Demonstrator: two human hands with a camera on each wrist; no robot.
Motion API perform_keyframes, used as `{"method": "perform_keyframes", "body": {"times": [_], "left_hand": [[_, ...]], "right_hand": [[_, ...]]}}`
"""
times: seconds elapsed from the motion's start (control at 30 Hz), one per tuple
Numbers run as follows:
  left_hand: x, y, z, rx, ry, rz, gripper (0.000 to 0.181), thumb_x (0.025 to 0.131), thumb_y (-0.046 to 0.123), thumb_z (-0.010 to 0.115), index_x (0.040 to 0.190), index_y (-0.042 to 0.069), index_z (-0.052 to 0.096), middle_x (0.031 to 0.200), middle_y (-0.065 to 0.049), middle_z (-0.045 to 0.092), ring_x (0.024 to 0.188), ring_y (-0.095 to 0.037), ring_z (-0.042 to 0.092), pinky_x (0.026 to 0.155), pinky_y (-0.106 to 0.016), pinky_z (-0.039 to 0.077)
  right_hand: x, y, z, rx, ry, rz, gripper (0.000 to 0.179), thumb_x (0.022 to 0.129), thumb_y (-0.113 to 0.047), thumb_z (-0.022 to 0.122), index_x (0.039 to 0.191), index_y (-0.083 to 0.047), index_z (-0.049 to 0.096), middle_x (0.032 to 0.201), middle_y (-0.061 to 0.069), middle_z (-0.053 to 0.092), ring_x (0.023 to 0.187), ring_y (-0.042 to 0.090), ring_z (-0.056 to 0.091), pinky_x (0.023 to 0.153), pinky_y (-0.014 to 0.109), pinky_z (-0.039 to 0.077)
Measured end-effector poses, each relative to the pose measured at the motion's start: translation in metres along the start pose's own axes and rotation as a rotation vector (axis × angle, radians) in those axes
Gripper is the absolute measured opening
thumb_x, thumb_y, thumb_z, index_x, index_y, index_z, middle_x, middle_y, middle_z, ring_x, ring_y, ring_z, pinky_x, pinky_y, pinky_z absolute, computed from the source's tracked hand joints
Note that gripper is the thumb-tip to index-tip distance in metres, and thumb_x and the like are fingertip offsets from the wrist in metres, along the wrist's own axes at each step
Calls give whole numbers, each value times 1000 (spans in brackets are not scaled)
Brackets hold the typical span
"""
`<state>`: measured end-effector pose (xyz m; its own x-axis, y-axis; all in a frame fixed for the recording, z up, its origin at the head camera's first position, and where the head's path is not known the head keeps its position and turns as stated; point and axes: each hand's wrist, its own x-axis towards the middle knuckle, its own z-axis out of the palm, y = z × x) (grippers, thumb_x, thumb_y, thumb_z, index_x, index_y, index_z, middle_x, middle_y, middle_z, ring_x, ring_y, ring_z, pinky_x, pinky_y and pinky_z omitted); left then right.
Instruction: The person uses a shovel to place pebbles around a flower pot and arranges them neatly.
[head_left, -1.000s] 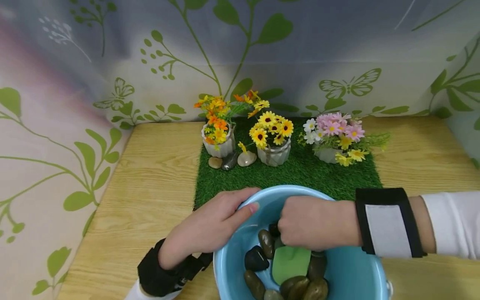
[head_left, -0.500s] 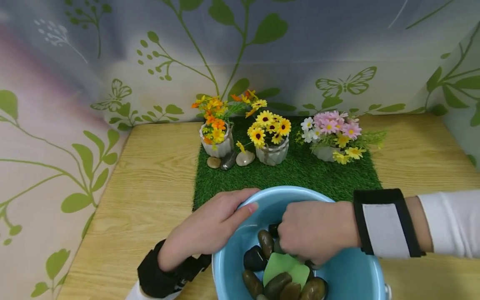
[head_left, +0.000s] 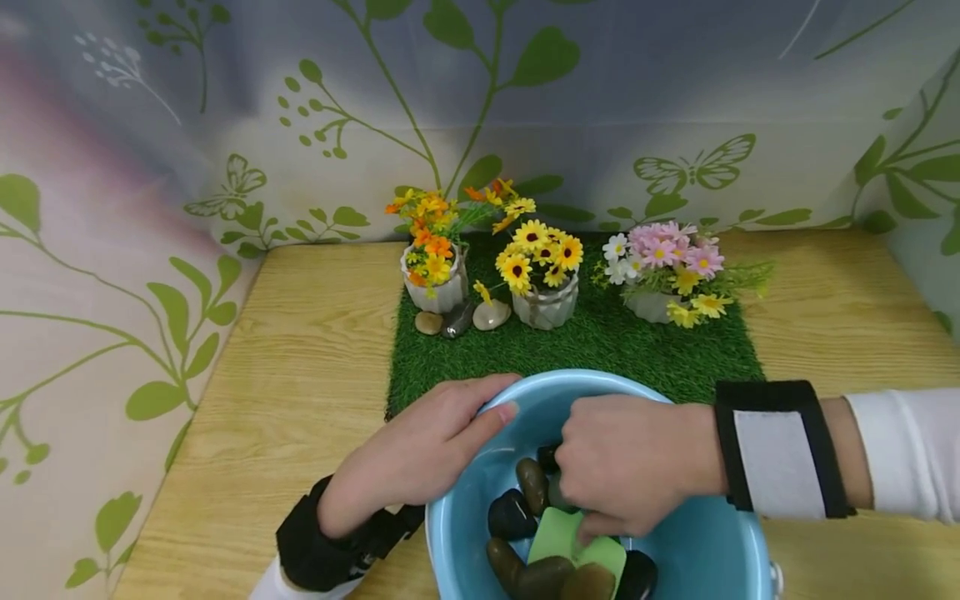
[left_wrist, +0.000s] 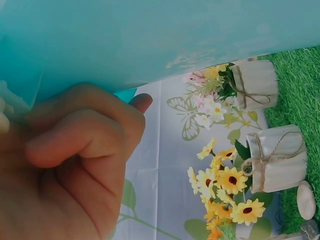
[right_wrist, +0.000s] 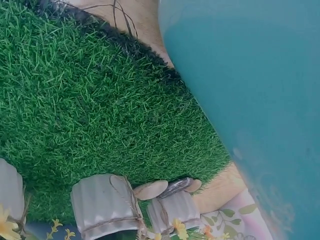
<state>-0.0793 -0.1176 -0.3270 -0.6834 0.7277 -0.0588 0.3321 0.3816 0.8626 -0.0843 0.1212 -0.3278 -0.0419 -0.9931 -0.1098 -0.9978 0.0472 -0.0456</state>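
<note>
A light blue bucket (head_left: 577,382) stands in front at the lower middle of the head view, with several dark, smooth stones (head_left: 512,515) in it. A thin, soft green pad (head_left: 555,527) lies among the stones. My left hand (head_left: 420,454) grips the bucket's left rim, thumb inside, the other fingers outside. In the left wrist view those fingers (left_wrist: 100,130) curl at the bucket's wall. My right hand (head_left: 630,458) reaches inside the bucket with its fingers curled and mostly hidden. Its thumb presses on the green pad, denting it, and the hand pinches the pad.
Behind the bucket, an artificial grass mat (head_left: 480,358) lies on the wooden table (head_left: 315,333). On it stand white pots with orange flowers (head_left: 431,250), yellow flowers (head_left: 532,258) and pink flowers (head_left: 667,250). Small stones (head_left: 491,315) lie before the pots. A leaf-printed cloth (head_left: 420,75) hangs behind.
My right hand has shifted slightly inside the bucket, and its thumb now shows on the green pad. The pad has tilted and several stones around it have moved. My left hand stays on the rim.
</note>
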Motion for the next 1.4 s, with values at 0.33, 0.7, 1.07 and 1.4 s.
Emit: {"method": "perform_keyframes", "body": {"times": [0.33, 0.7, 1.07, 1.4], "left_hand": [[1, 0, -1, -6, -7, 10, 34, 111, 33, 35, 137, 20, 54, 119, 5, 66, 105, -9, 66, 90, -28, 52], [0, 1, -2, 22, 3, 3, 34, 110, 34, 36, 136, 21, 54, 119, 7, 65, 105, -7, 65, 91, -29, 51], [-1, -1, -2, -7, 0, -5, 35, 110, 35, 36, 138, 23, 52, 123, 5, 65, 107, -8, 65, 92, -28, 51], [0, 1, 0, -44, -9, -29, 32, 110, 33, 38, 136, 23, 53, 115, 7, 67, 98, -5, 68, 83, -26, 55]], "right_hand": [[-1, 0, -3, 42, 68, -9, 51, 99, -54, 54, 55, -30, 44, 48, -15, 30, 41, 2, 24, 42, 25, 17], [-17, 4, -21, 82, 152, 9, 42, 104, -48, 47, 66, -30, 46, 53, -16, 21, 42, -3, 15, 42, 21, 12], [-23, 7, -26, 224, 247, 37, 42, 103, -43, 53, 65, -30, 42, 55, -18, 22, 44, -7, 16, 41, 17, 12], [-38, 9, -43, 314, 384, 95, 36, 100, -33, 63, 69, -30, 45, 57, -19, 26, 49, -12, 18, 43, 12, 13]]}}
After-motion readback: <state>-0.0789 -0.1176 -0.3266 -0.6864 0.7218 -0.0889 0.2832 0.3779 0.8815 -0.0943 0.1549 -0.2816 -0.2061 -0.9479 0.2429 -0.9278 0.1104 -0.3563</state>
